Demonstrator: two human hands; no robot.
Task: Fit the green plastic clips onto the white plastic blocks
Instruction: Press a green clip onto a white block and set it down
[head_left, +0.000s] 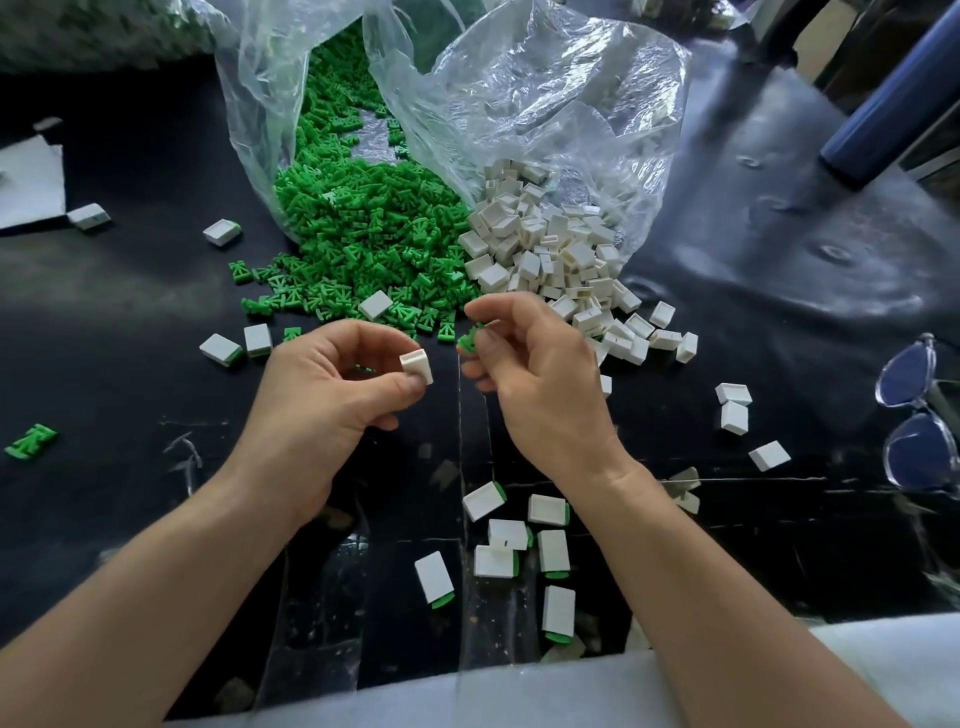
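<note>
My left hand (332, 395) pinches a white plastic block (417, 365) between thumb and fingers, just above the black table. A short gap to its right, my right hand (530, 374) holds a green plastic clip (470, 340) in its fingertips, apart from the block. Behind the hands, a heap of green clips (358, 234) spills from a clear bag, and a heap of white blocks (556, 260) spills from a second clear bag. Several blocks with clips fitted (514, 545) lie near the table's front edge, between my forearms.
The black table (130, 322) carries scattered pieces: fitted blocks (236, 345) at left, loose white blocks (733, 408) at right, a stray green clip (31, 441) far left. Clear-framed glasses (919, 415) lie at the right edge. A blue bottle (893, 98) stands at the back right.
</note>
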